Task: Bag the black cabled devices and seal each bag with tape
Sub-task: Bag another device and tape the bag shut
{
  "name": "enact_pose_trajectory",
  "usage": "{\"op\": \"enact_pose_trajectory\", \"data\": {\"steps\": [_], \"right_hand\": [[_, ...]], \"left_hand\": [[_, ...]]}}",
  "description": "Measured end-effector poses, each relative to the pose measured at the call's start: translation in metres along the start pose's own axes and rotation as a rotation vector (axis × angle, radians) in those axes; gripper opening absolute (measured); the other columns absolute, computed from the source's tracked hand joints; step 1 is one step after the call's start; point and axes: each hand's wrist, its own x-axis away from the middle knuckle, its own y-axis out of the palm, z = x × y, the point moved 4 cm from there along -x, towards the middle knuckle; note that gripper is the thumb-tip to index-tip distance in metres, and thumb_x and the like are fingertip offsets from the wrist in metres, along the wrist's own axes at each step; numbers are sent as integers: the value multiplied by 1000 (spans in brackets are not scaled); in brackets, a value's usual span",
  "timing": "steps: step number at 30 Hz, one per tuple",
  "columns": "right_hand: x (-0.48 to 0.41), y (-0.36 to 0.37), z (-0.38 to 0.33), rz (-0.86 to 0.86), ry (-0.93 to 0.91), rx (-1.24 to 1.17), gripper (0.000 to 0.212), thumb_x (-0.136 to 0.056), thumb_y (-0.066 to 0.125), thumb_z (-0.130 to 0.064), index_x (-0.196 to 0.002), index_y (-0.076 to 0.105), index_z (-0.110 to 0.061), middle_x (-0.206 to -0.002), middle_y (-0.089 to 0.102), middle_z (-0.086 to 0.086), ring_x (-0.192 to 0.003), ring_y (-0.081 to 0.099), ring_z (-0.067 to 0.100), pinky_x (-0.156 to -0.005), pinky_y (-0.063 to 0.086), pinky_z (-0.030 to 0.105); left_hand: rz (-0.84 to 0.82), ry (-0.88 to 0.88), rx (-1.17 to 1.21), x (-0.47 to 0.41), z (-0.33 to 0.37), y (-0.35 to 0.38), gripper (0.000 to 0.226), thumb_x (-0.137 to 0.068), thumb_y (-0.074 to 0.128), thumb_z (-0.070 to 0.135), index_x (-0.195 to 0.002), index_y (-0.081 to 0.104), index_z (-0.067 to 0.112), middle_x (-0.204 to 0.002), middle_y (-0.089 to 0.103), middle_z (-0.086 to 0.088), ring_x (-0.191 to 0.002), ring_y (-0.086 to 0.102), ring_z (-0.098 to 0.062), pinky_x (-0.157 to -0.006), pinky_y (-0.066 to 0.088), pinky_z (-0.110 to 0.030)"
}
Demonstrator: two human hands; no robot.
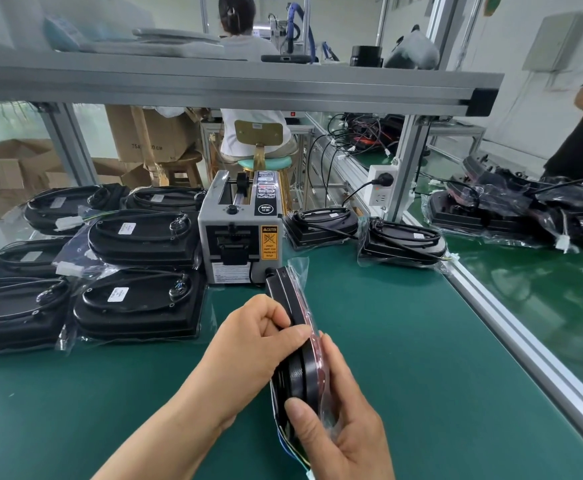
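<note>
Left of the dispenser [238, 237] lie bagged devices [141, 237]. Just in front of it the device [300, 372] stands on edge in its bag [300, 268], the left hand [248, 344] with its grip clamped on the rim, the right hand [345, 427] on the near end. It looks rigid and light, the film slippery: hold the rim.

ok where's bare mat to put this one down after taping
Widest bare mat lies right of the held device, bordered by the tape dispenser, the two bagged devices behind and the side rail. A second patch lies near left, in front of the bagged stacks. Left of the dispenser is packed.
</note>
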Motion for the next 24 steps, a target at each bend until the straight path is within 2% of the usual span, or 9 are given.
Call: {"op": "enact_pose_trajectory", "data": {"steps": [5,10,14,15,17,19,21,22,24], "right_hand": [[-1,0,0,3,1,-9,77,-70,76,-33,-141,46,-34,-130,64,-23,-121,60,-2,-94,45,8],[0,0,6,15,8,-49,82,-68,79,-51,-142,47,-38,-124,70,0,-115,67,14,-94,50,19],[-2,1,7,-21,55,-100,94,-63,85,-63,-143,47,-33,-133,65,-10,-122,64,17,-100,49,34],[-1,-1,8,-46,70,-111,96,-60,87,-61,-142,47,-32,-132,66,-10,-121,64,17,-100,49,33],[-2,-4,6,-133,89,-132,91,-59,89,-44,-140,49,-33,-130,67,-12,-122,63,13,-99,49,25],[-6,-7,1,-164,138,-210,87,-51,87,-34,-132,58,-31,-128,69,-11,-121,63,9,-98,49,20],[-14,-13,0,-104,265,-415,89,-37,93,-49,-117,67,-20,-124,71,-7,-113,67,3,-92,52,18],[-20,-15,1,-77,332,-503,82,-44,86,-60,-112,68,-17,-125,71,-6,-109,67,0,-91,52,18],[-34,-25,1,-50,409,-528,65,-62,61,-63,-111,67,-21,-130,68,-8,-110,66,-3,-95,45,21]], "left_hand": [[-22,30,-32,5,2,-1,26,-80,77,29,-92,57,17,-55,43,12,-49,37,-4,-48,35,-12],[-45,35,-43,14,0,-1,26,-77,80,23,-91,58,21,-56,42,16,-53,38,-4,-51,37,-13],[-48,27,-27,15,-1,-3,27,-76,81,21,-90,58,19,-58,45,16,-55,41,-4,-54,39,-15],[-55,25,-19,15,-1,-3,29,-75,82,22,-90,58,18,-58,45,15,-55,41,-4,-54,39,-14],[-62,23,-2,15,0,-4,33,-71,82,28,-90,57,17,-58,45,15,-54,40,-5,-53,38,-14],[-68,26,2,14,1,-5,34,-71,82,29,-91,57,17,-59,44,14,-54,39,-4,-53,37,-13],[-66,29,-1,14,0,-5,32,-75,83,25,-90,57,17,-58,43,16,-54,38,-4,-54,36,-13],[-62,27,-8,13,-1,-5,31,-76,83,25,-90,57,18,-58,43,16,-54,37,-4,-54,35,-13],[-58,19,-20,13,-2,-6,30,-76,83,26,-90,57,20,-58,43,18,-55,37,-4,-55,36,-13]]}}
